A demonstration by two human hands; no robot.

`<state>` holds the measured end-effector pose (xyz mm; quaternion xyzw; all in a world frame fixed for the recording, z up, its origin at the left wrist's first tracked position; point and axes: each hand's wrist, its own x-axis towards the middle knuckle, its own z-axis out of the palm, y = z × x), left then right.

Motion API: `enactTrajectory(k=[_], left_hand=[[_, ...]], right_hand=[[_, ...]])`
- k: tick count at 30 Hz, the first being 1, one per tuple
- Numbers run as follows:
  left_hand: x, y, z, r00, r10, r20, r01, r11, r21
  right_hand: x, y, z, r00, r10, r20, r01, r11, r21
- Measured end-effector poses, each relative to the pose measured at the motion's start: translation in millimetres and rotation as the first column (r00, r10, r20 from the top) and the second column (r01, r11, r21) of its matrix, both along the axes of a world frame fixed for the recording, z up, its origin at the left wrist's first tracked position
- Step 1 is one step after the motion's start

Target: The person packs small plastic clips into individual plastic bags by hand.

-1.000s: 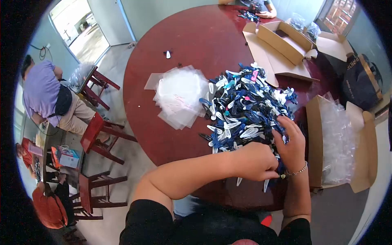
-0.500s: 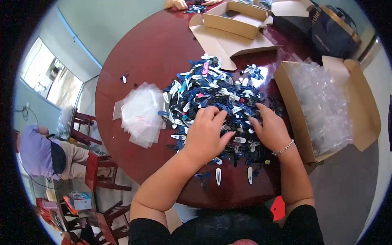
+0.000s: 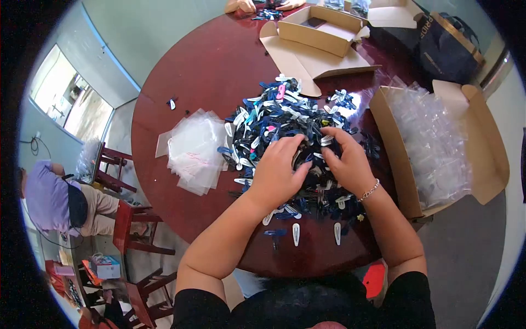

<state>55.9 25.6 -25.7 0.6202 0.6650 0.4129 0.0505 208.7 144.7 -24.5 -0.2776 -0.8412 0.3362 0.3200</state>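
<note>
A wide heap of snap hair clips (image 3: 257,118), mostly navy, black and white with a few pink and teal ones, covers the middle of the round table. My left hand (image 3: 279,167) reaches into the heap, fingers bent over the clips and thumb spread away from them. Opposite it, my right hand (image 3: 350,164) has its thumb and index finger apart, with a white hair clip (image 3: 326,141) between their tips; no firm grip shows. The fingertips of both hands are partly lost among the dark clips. Two white hair clips (image 3: 296,234) (image 3: 337,233) lie separately near the front edge.
Clear plastic bags (image 3: 192,156) are stacked left of the heap. At right stands an open cardboard box (image 3: 397,153) full of clear packets; another cardboard box (image 3: 312,35) is at the back. Another person's hands (image 3: 241,6) show at the far edge. Red stools (image 3: 131,227) stand at left.
My right hand has moved left and up, closer to my left hand. Both hands have shifted clips in the heap, and the view has tilted slightly.
</note>
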Motion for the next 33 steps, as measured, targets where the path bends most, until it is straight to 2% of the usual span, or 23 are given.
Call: enactTrajectory(k=[2, 5, 6, 9, 11, 12, 14, 16, 18, 19, 21, 22, 25, 27, 28, 30, 31, 32, 33], left_hand=[[-1.4, 0.5, 3.3, 0.983, 0.003, 0.182, 0.007, 0.998, -0.056], [-7.7, 4.3, -0.8, 0.934, 0.024, 0.355, -0.009, 0.999, -0.044], [-10.1, 7.3, -4.7, 0.876, -0.006, 0.483, 0.01, 1.0, -0.006], [-17.3, 14.5, -7.3, 0.7, -0.121, 0.704, 0.011, 0.987, 0.159], [-23.2, 12.3, -1.3, 0.623, -0.075, 0.778, 0.001, 0.995, 0.095], [-27.1, 11.9, -1.4, 0.668, -0.024, 0.744, -0.027, 0.998, 0.057], [-29.5, 9.7, 0.4, 0.776, 0.015, 0.631, -0.083, 0.993, 0.079], [-30.5, 8.9, -2.1, 0.793, 0.03, 0.609, -0.1, 0.992, 0.081], [-30.5, 7.0, 2.3, 0.851, 0.111, 0.513, -0.12, 0.993, -0.014], [-30.8, 7.2, 5.3, 0.901, 0.111, 0.42, -0.129, 0.991, 0.016], [-32.3, 7.2, 0.7, 0.893, 0.085, 0.443, -0.109, 0.994, 0.029], [-32.1, 8.1, 0.0, 0.883, 0.059, 0.466, -0.09, 0.995, 0.045], [-24.1, 6.3, 7.5, 0.882, 0.047, 0.469, -0.076, 0.996, 0.043], [-19.6, -0.5, 19.3, 0.98, 0.048, 0.194, -0.048, 0.999, -0.01], [-17.8, 0.0, 16.4, 0.994, -0.019, 0.11, 0.009, 0.996, 0.088], [-13.8, 0.8, 9.6, 0.996, -0.081, 0.038, 0.072, 0.978, 0.195], [-11.2, -2.2, 16.3, 0.999, -0.052, -0.005, 0.052, 0.99, 0.128], [-12.5, -0.5, 11.7, 0.998, -0.045, -0.039, 0.052, 0.979, 0.199], [-12.9, -1.0, 12.4, 1.0, -0.03, -0.009, 0.031, 0.983, 0.182]], right_hand=[[-8.4, -3.6, 8.8, 1.0, 0.023, 0.017, -0.023, 1.0, 0.014], [-23.6, -3.1, 16.7, 0.995, 0.088, -0.037, -0.086, 0.995, 0.056], [-28.7, -3.0, 19.6, 0.994, 0.099, -0.038, -0.097, 0.994, 0.056], [-41.4, -2.3, 28.2, 0.985, 0.173, -0.007, -0.17, 0.973, 0.158], [-44.2, -4.6, 41.9, 0.973, 0.232, -0.015, -0.23, 0.969, 0.095], [-45.2, -4.9, 43.3, 0.966, 0.241, -0.089, -0.236, 0.97, 0.066], [-40.1, 0.2, 42.7, 0.965, 0.243, -0.094, -0.233, 0.966, 0.11], [-32.2, 10.5, 39.6, 0.976, 0.219, -0.014, -0.217, 0.971, 0.099], [-24.1, 18.6, 38.7, 0.978, 0.208, -0.005, -0.205, 0.972, 0.118], [-21.2, 21.9, 38.8, 0.979, 0.206, -0.007, -0.204, 0.972, 0.114], [-17.2, 28.0, 39.5, 0.985, 0.158, 0.067, -0.164, 0.981, 0.105], [-16.6, 28.9, 39.4, 0.987, 0.149, 0.065, -0.158, 0.973, 0.169], [-18.1, 25.2, 37.5, 0.988, 0.142, 0.066, -0.151, 0.973, 0.174], [-17.1, 21.8, 40.8, 0.98, 0.175, 0.095, -0.19, 0.965, 0.18], [-17.9, 19.5, 42.2, 0.97, 0.209, 0.128, -0.23, 0.956, 0.183], [-18.2, 17.0, 43.2, 0.966, 0.206, 0.155, -0.236, 0.948, 0.215], [-18.5, 15.7, 44.0, 0.965, 0.209, 0.161, -0.241, 0.946, 0.219], [-18.6, 14.9, 42.9, 0.965, 0.205, 0.162, -0.239, 0.943, 0.23], [-19.6, 14.9, 41.0, 0.963, 0.226, 0.148, -0.255, 0.939, 0.23]])
